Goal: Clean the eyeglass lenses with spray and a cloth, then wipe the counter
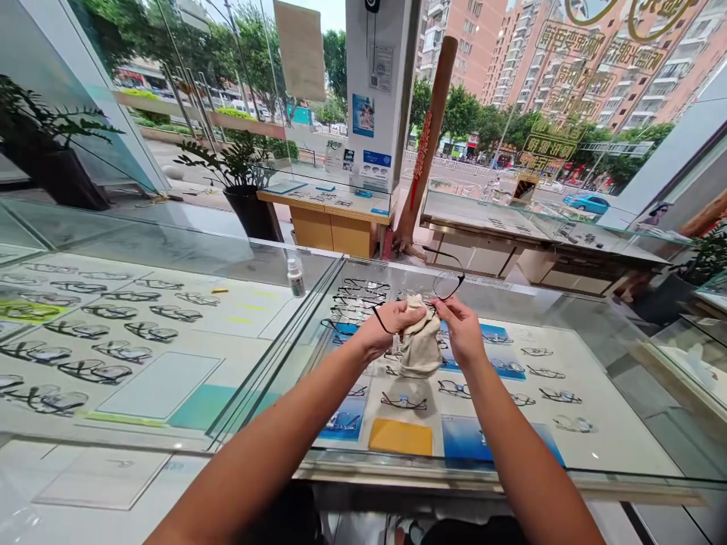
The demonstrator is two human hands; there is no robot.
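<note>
Above the glass display case, my left hand [389, 325] is closed on a beige cloth [421, 350], which hangs in folds below the fingers. A dark temple arm of a pair of glasses [448, 283] sticks out beside this hand. Pinched by the fingers of my right hand [460, 330] is the frame of the same glasses, near the cloth's upper right edge. One round lens shows above the right fingers; the other is hidden by the cloth and the left hand.
Under the glass top [613, 393] lie rows of eyeglasses and a yellow cloth [400, 437]. A small white spray bottle [296, 278] stands at the back left. Beyond are a potted plant [250, 208], a wooden cabinet [332, 227] and a leaning wooden post [429, 129].
</note>
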